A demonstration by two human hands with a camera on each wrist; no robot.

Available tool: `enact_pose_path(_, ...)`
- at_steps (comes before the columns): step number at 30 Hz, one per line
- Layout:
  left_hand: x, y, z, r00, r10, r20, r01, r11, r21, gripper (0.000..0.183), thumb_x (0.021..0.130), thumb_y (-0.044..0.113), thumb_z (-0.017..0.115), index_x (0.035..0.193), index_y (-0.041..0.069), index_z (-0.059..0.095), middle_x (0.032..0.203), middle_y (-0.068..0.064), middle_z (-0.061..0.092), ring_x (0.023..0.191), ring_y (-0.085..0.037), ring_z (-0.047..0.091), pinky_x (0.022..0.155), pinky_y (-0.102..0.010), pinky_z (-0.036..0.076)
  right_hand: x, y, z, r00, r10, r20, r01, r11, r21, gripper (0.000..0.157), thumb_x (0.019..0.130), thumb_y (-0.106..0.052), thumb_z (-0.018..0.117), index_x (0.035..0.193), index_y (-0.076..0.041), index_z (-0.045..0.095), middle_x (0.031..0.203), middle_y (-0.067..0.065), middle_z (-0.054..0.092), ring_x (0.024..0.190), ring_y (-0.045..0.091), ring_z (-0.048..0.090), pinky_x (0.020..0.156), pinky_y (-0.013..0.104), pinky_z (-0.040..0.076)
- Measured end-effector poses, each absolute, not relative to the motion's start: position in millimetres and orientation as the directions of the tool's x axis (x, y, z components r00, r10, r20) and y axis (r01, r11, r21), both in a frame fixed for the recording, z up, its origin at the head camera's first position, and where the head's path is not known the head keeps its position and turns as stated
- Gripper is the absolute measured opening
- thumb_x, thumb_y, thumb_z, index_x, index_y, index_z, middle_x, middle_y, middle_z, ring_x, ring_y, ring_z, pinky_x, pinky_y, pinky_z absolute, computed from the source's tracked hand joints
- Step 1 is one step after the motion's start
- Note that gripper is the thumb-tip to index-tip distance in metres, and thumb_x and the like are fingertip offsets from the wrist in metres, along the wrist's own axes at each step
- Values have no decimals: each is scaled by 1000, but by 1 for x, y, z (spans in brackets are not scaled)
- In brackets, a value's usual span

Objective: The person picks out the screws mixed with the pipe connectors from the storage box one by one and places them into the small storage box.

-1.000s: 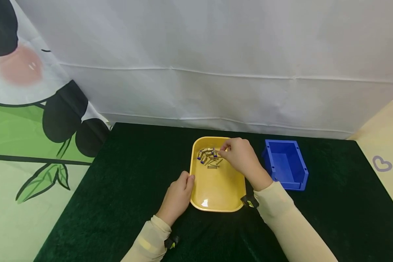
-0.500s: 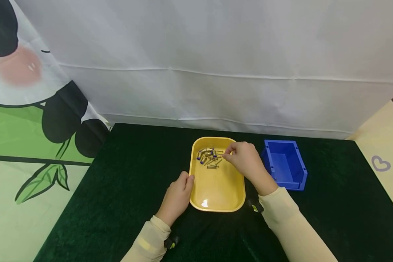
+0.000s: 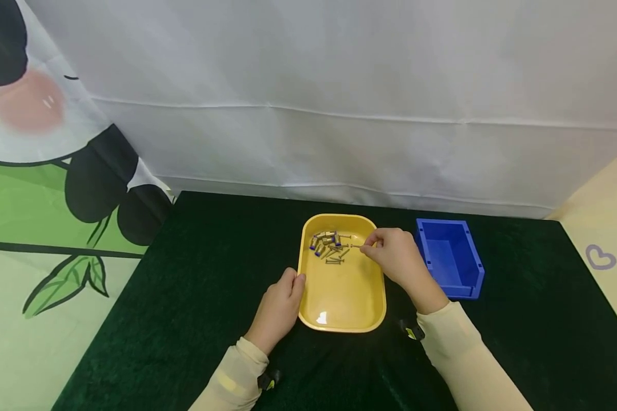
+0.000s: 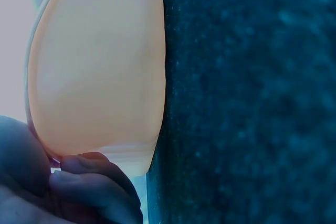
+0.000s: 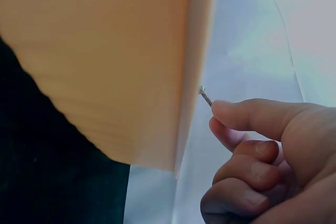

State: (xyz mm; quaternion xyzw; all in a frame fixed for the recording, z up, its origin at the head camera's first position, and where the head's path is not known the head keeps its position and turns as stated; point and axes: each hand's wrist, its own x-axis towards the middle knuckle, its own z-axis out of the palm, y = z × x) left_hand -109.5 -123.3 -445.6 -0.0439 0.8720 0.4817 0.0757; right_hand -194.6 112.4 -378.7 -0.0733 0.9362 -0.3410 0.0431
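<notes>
A shallow yellow tray (image 3: pixel 341 297) lies on the table, and my left hand (image 3: pixel 277 308) grips its left rim between thumb and fingers. In the left wrist view the curled fingers (image 4: pixel 94 187) hold the tray's edge. My right hand (image 3: pixel 398 257) is over the tray's right rim, pinching a small metal screw (image 5: pixel 206 97) between thumb and index finger. The screw's end points left, above the tray. Several loose screws (image 3: pixel 334 261) and brass-coloured cylindrical pieces with blue ends (image 3: pixel 319 249) lie in the far left part of the tray.
A blue open-front bin (image 3: pixel 444 257) stands right of the tray, just beyond my right hand. Dark green cloth (image 3: pixel 211 285) covers the table. A white curtain (image 3: pixel 308 142) hangs behind its far edge.
My right hand has drawn back to the right and slightly nearer, away from the pile, with the screw now showing between its fingertips. The left hand and tray have stayed put.
</notes>
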Motion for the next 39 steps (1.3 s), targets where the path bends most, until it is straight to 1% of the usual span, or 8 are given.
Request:
enact_pose_path(4, -108, -123, -444, -984, 2, -178, -150, 527, 837, 27, 108, 38, 39, 109, 13, 51, 77, -6, 58, 59, -21, 60, 52, -30, 46, -192, 120, -380, -988, -152, -23, -103, 763, -638, 14, 92, -22, 72, 91, -9, 70, 68, 5, 54, 59, 20, 52, 52, 28, 45)
enact_pose_path(10, -108, -122, -443, -984, -10, -178, -156, 530, 834, 29, 107, 41, 39, 108, 14, 51, 77, -5, 58, 59, -21, 60, 52, -29, 45, -191, 131, -380, -988, -151, 10, -120, 745, -656, 13, 91, -20, 72, 89, -8, 71, 62, 4, 49, 53, 19, 48, 48, 27, 39)
enact_pose_path(15, -108, -123, -444, -983, -23, -184, -168, 539, 826, 29, 107, 41, 39, 107, 14, 51, 76, -6, 57, 59, -21, 59, 51, -29, 44, -188, 138, -382, -990, -139, 8, -109, 743, -661, 14, 91, -22, 71, 89, -9, 71, 60, 2, 47, 50, 18, 46, 46, 27, 37)
enact_pose_path(24, -107, -124, -444, -983, -22, -184, -166, 536, 828, 27, 107, 39, 40, 108, 14, 51, 77, -5, 57, 59, -21, 59, 52, -29, 45, -182, 152, -383, -992, -123, 13, -101, 747, -657, 13, 93, -21, 70, 93, -8, 71, 62, 4, 50, 52, 21, 48, 47, 28, 41)
enact_pose_path(31, -108, -123, -444, -982, -27, -188, -173, 536, 826, 27, 108, 39, 40, 107, 14, 51, 77, -5, 57, 59, -21, 59, 52, -30, 46, -181, 162, -384, -995, -104, 10, -84, 741, -666, 14, 93, -22, 70, 94, -8, 72, 62, 4, 50, 53, 21, 47, 47, 26, 39)
enact_pose_path(39, -107, -124, -444, -983, -16, -184, -165, 527, 834, 29, 107, 40, 39, 109, 14, 52, 77, -5, 58, 60, -21, 61, 52, -29, 46, -176, 175, -384, -999, -48, 18, -48, 727, -685, 16, 95, -26, 68, 97, -10, 73, 63, 5, 50, 54, 23, 49, 48, 24, 39)
